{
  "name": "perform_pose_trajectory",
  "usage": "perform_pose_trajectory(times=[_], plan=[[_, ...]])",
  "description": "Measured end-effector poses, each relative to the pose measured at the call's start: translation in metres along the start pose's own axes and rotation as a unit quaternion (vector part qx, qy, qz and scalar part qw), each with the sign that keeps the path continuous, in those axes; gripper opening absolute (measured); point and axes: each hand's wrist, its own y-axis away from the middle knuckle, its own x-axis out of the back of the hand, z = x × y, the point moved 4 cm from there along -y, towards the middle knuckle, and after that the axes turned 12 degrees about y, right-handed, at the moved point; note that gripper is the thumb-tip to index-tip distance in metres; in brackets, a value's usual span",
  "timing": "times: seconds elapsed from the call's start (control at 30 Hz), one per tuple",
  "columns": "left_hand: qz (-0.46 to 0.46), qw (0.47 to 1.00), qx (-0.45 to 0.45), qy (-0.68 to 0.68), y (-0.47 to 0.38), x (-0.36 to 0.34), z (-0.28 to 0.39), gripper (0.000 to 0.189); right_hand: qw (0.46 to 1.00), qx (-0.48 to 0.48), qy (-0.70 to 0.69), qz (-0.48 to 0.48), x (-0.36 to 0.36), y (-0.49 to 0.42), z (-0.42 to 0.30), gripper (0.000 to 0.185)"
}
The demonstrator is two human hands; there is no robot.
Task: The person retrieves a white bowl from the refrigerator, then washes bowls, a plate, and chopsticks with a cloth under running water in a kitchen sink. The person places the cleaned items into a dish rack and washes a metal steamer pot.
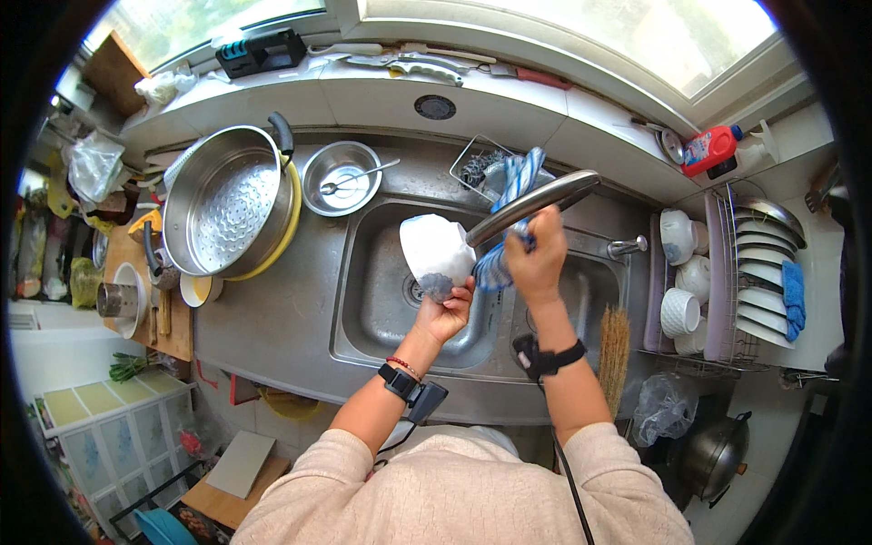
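Observation:
My left hand [446, 313] grips the rim of a white bowl with a blue-grey flower pattern [436, 252], tilted over the left sink basin [381, 327]. My right hand [538, 255] is closed on a blue-and-white striped cloth [521, 180] beside the faucet spout [524, 204]; its fingers are partly blurred. Part of the cloth hangs between the bowl and my right hand, below the spout, and part rises behind the spout. Whether cloth and bowl touch is hard to tell.
Left of the sink stand a steel steamer pot [235, 204] and a steel bowl with a spoon [340, 178]. A wire basket [470, 163] sits behind the faucet. To the right are a straw brush [613, 354] and a dish rack [719, 272] with bowls and plates. Knives lie on the sill.

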Motion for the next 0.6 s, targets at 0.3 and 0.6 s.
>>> perform_pose_trajectory(times=[0.3, 0.6], plan=[[0.086, 0.973, -0.153, -0.147, 0.004, 0.002, 0.005, 0.014, 0.938, -0.169, -0.240, -0.185, -0.061, 0.062, -0.010, 0.032], [0.025, 0.987, -0.122, -0.100, 0.004, -0.016, 0.018, 0.022, 0.854, -0.349, -0.319, -0.218, -0.063, 0.087, -0.010, 0.028]])
